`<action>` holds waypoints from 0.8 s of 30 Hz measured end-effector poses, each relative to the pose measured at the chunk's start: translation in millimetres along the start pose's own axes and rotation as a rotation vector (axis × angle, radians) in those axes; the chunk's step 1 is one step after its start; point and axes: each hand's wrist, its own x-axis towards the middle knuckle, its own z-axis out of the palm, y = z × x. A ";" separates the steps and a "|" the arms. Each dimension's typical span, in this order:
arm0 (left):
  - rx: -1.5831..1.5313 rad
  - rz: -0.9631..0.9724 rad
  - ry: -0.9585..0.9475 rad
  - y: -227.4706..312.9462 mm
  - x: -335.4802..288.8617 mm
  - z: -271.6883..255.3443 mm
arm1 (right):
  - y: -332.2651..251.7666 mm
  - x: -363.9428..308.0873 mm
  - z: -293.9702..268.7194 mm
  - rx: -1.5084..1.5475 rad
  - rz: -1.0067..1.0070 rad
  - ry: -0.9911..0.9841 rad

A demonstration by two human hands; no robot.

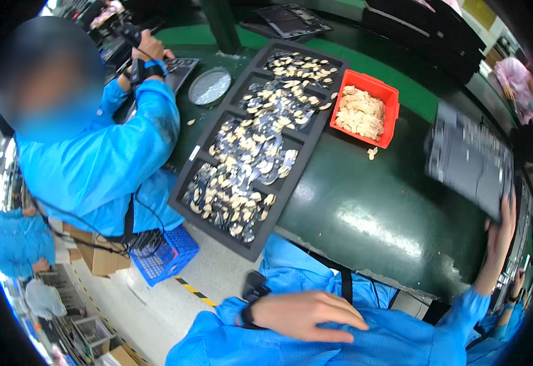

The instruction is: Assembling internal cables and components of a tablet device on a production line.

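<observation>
At the right, my right hand (503, 229) grips the near edge of a dark flat laptop chassis (471, 160), which is tilted and slightly blurred. Part of that hand's grip lies behind the panel's edge. My left hand (309, 314) hangs in front of my body with fingers stretched out and nothing in them. Beyond it lies a long black compartment tray (283, 206), full of small cream and dark curved pieces. A red bin (390, 125) of cream-coloured pieces stands to the tray's right, with a few loose pieces (372, 153) beside it.
A co-worker in blue (95, 165) at the left holds a dark hand tool (127, 33) over another panel (181, 72). Near them sits a round dish (210, 86). Dark panels (294, 19) lie at the back, with stacked black cases (425, 36). A blue crate (165, 259) stands below.
</observation>
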 end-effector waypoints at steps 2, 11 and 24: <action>0.272 -0.079 0.251 32.1 -2.9 -27.5 | -5.6 -79.5 1.3 -0.014 0.129 0.050; 1.353 -0.527 0.812 -10.2 -7.4 -158.0 | 53.9 -120.9 11.6 -0.386 -0.174 -0.103; 1.105 -0.146 1.096 22.7 7.8 -157.2 | -72.5 -118.0 106.9 -0.342 -0.577 -0.483</action>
